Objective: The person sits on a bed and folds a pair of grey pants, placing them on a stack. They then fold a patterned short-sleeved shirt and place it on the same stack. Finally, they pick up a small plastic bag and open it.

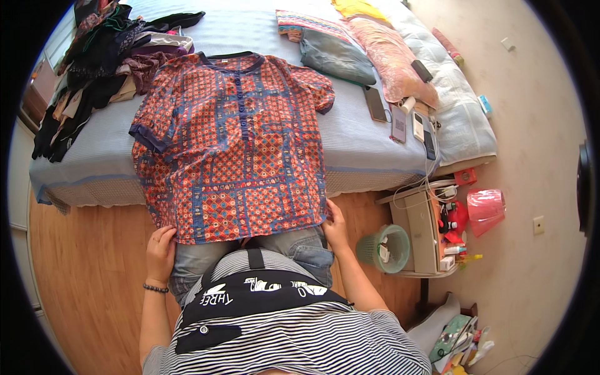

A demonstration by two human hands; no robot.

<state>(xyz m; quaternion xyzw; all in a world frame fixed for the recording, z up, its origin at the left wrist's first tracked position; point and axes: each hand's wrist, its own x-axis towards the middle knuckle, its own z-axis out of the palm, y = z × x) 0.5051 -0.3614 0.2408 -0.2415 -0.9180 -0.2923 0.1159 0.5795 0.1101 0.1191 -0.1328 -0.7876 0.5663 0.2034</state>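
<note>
A red and blue patterned short-sleeved shirt [244, 144] lies spread face up on the bed, its collar toward the far side. The hem hangs over the bed's near edge and reaches my lap. My left hand [162, 247], below a dark beaded bracelet, pinches the shirt's left hem corner. At the right hem corner my right hand [334, 220] grips the cloth between thumb and fingers. Both sleeves lie out to the sides, the left one folded down at its dark blue cuff.
A heap of dark clothes [94, 75] covers the bed's far left. Folded jeans [337, 56], a pink pillow [390, 59] and several phones [375, 103] lie at right. Beside the bed stand a green wastebasket [400, 250], a small cabinet [415, 225] and a pink lamp [486, 209].
</note>
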